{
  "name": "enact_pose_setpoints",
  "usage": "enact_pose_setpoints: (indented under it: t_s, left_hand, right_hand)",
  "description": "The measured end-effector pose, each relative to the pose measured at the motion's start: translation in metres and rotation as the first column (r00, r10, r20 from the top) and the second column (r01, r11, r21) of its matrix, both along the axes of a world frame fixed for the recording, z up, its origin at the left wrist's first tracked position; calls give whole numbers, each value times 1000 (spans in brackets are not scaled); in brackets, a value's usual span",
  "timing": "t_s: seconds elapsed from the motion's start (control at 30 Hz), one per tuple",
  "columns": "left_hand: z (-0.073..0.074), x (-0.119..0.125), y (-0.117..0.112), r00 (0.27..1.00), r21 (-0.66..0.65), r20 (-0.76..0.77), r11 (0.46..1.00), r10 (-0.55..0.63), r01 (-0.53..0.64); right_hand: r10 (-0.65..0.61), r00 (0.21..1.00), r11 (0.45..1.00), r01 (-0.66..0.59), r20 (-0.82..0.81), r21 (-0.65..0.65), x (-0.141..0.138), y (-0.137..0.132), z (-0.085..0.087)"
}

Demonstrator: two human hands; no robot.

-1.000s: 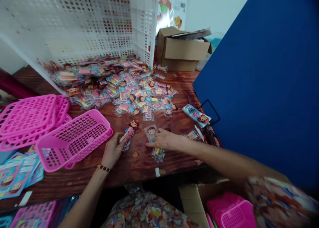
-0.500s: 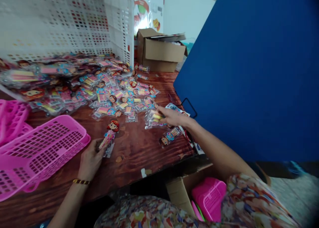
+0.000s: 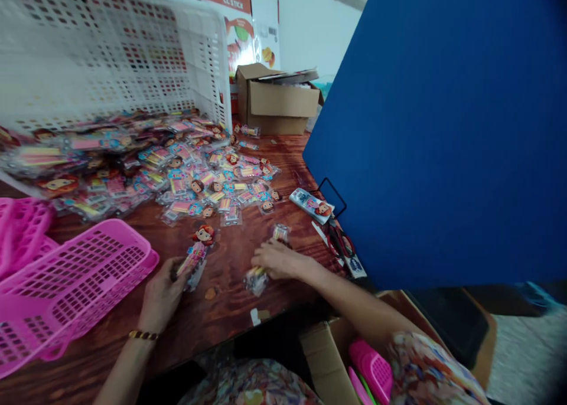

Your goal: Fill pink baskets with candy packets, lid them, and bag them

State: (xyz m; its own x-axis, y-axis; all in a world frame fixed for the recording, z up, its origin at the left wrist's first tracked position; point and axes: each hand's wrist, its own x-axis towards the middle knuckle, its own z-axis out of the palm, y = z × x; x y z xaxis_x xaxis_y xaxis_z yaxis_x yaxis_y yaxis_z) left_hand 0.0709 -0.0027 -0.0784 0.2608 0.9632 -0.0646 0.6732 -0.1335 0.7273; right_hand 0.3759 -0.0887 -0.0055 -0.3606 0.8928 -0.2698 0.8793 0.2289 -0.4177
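Observation:
My left hand [image 3: 162, 293] is closed around the lower part of clear packets with a red-haired doll figure [image 3: 198, 251], low over the dark wooden table [image 3: 230, 310]. My right hand [image 3: 280, 260], fingers bent down, grips a clear packet with yellow sticks [image 3: 257, 280]. Another packet end [image 3: 280, 232] shows beyond its knuckles; whether it is held too I cannot tell. Behind both hands spreads a heap of similar doll packets [image 3: 217, 183], spilling from a white plastic crate [image 3: 211, 51]. A pink basket [image 3: 101, 275] lies left of my left hand.
To the right lie a small stack of packets [image 3: 310, 203] and scissors [image 3: 340, 239]. A blue panel [image 3: 434, 133] borders the table's right side. At the back stands an open cardboard box [image 3: 283, 101]. Below the front edge, another carton [image 3: 325, 358] holds pink baskets [image 3: 374, 369].
My right hand has come from the heap's right edge toward the front middle, carrying packets. The loose packet lying near the scissors is gone from its spot. My left hand keeps its hold.

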Motion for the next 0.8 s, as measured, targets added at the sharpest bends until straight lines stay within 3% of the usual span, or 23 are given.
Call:
enact_pose_setpoints:
  t_s: [0.07,0.13,0.17,0.2,0.27,0.33,0.37,0.53,0.67,0.8]
  left_hand:
    - [-4,-3,0,999,-20,53,1000,0,1]
    - [-7,-5,0,994,-34,110,999,6,-3]
    - [-7,-4,0,992,-38,124,999,7,-2]
    - [-7,-3,0,992,-41,127,999,5,0]
    - [-3,1,-2,994,-48,108,999,-4,9]
    - [2,6,-3,996,-50,87,999,-9,13]
    - [4,8,-4,996,-51,88,999,-7,12]
    - [7,5,-5,985,-83,169,996,-18,32]
    - [4,1,-3,971,-110,231,991,-55,82]
    - [4,1,-1,956,-113,283,988,-73,108]
  right_hand:
    - [1,994,999,5,-109,54,-10,-4,2]
    - [-221,932,970,241,-287,39,-8,-12,-2]
    - [-386,843,911,411,-375,-15,-5,-15,-6]
    - [-553,715,813,575,-427,-90,-2,-18,-11]
    - [-786,435,567,791,-440,-230,0,-20,-21]
    - [-875,322,425,868,-361,-256,-5,-16,-29]
    - [-898,327,400,885,-294,-239,-9,-13,-31]
    - [-897,427,424,904,110,-55,-29,-4,-26]
    - [-869,440,463,885,225,56,-32,-5,-19]
    - [-818,537,553,833,206,23,-39,4,-19]
